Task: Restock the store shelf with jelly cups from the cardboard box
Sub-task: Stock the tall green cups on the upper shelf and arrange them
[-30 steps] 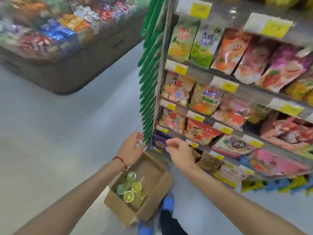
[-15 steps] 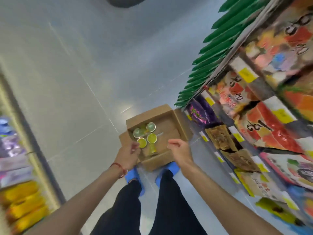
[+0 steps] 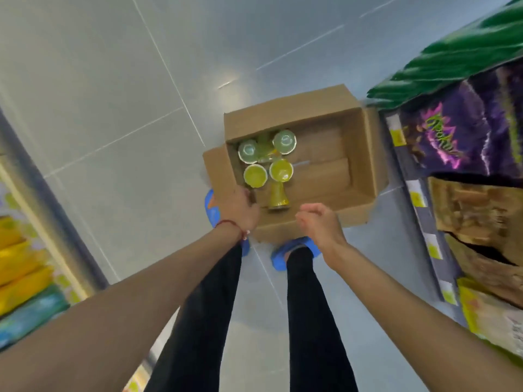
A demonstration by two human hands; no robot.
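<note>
Head view is showing your left grip (image 3: 237,206) hanging over the cardboard box's (image 3: 322,176) near-left corner, fingers hidden, so I cannot tell its state. Your right grip (image 3: 317,222) is hovering loosely curled, empty. The jelly cups (image 3: 267,158) are sitting against the box's left wall, so try pinching one by its rim and lifting straight up.

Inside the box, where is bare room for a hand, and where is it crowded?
Bare: the box bottom between the cups and the wall beside the purple bags. Crowded: the opposite end, where the cups stand close together, one lies tipped, and the left hand hangs over that corner.
</note>
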